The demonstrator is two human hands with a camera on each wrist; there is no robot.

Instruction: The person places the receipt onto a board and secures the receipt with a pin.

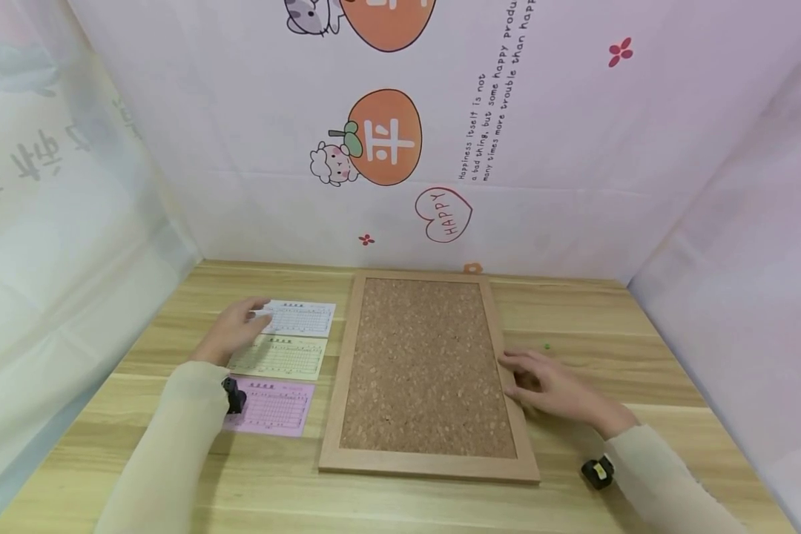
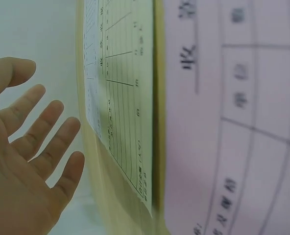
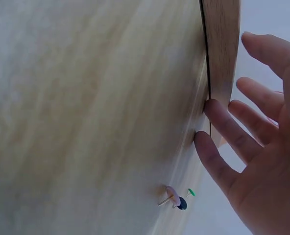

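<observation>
A white slip, a yellow slip and a pink slip, each printed with a table form, lie in a column on the wooden table. My left hand hovers over the left end of the white slip, fingers spread and relaxed; in the left wrist view the hand holds nothing. To the right of the slips lies a wood-framed cork board. The fingertips of my right hand rest along its right frame. In the right wrist view, those fingers extend loosely beside the frame edge.
Several thumbtacks stand on the table right of the board: a pink one, a black one and a green one. A printed cloth hangs behind the table, with pale cloth on both sides.
</observation>
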